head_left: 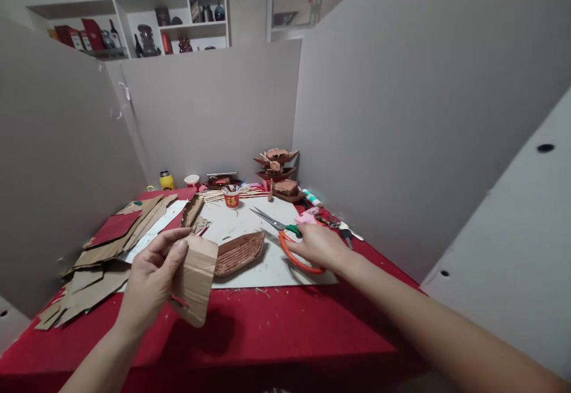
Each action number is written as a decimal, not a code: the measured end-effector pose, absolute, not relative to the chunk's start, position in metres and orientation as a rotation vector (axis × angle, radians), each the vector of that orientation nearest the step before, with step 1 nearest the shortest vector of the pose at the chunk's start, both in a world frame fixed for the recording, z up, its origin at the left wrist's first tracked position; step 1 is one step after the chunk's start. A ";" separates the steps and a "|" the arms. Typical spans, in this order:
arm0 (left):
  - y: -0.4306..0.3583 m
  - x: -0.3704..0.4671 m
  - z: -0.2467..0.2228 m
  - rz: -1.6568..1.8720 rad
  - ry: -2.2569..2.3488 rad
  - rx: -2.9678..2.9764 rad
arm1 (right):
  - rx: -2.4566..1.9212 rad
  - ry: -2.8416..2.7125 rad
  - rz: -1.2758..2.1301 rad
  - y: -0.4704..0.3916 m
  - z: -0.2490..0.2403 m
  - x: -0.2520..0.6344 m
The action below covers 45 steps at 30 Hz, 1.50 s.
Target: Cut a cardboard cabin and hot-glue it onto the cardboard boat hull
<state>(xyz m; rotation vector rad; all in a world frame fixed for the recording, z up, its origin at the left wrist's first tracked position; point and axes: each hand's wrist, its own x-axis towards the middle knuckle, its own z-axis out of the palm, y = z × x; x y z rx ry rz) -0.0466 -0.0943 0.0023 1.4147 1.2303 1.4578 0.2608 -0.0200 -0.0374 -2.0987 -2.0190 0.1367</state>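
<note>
My left hand (156, 268) pinches a bent piece of brown cardboard (198, 271) between thumb and fingers, above the front of the table. In my right hand (316, 244) are scissors (292, 241) with orange and green handles; their blades point to the back left and look slightly parted. Between the hands, a brown boat-shaped model (241, 254) with a ridged inside lies on a white board (276, 268). The held cardboard hides its left end.
Cardboard pieces (107, 247) are piled at the left on the red cloth (276, 333). Behind are a red cup (231, 198), thin sticks (254, 192), stacked boat models (276, 167) and a yellow bottle (166, 181). Grey panels (209, 107) enclose the table.
</note>
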 end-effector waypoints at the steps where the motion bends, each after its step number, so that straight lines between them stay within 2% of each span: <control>1: -0.092 -0.046 0.002 1.457 1.255 1.448 | -2.134 -2.026 0.127 -0.015 -0.036 0.260; 11: -0.078 -0.034 0.003 1.481 1.355 1.764 | -2.173 -2.177 0.185 0.003 -0.045 0.261; 18: -0.086 -0.025 0.010 1.375 1.317 1.991 | -1.694 -2.101 0.379 -0.029 -0.020 0.246; 21: -0.087 -0.014 0.012 1.320 1.244 2.122 | -1.306 -2.149 0.736 -0.058 -0.012 0.218; 23: -0.086 -0.007 0.012 1.285 1.186 2.202 | -0.880 -1.838 1.491 -0.074 -0.015 0.198; 26: -0.085 0.000 0.012 1.276 1.135 2.261 | -0.571 -1.468 1.880 -0.086 -0.026 0.181; 32: -0.098 -0.011 0.001 1.443 1.262 2.138 | -0.579 -1.107 1.771 -0.083 -0.030 0.189; 37: -0.114 -0.015 -0.026 1.360 1.216 2.666 | -0.579 -1.020 1.688 -0.091 -0.022 0.191; 39: -0.115 -0.013 -0.035 1.461 1.269 2.733 | -0.541 -0.997 1.703 -0.098 -0.022 0.188; 45: -0.113 -0.012 -0.048 1.767 1.370 2.451 | -0.430 -0.971 1.769 -0.116 -0.031 0.180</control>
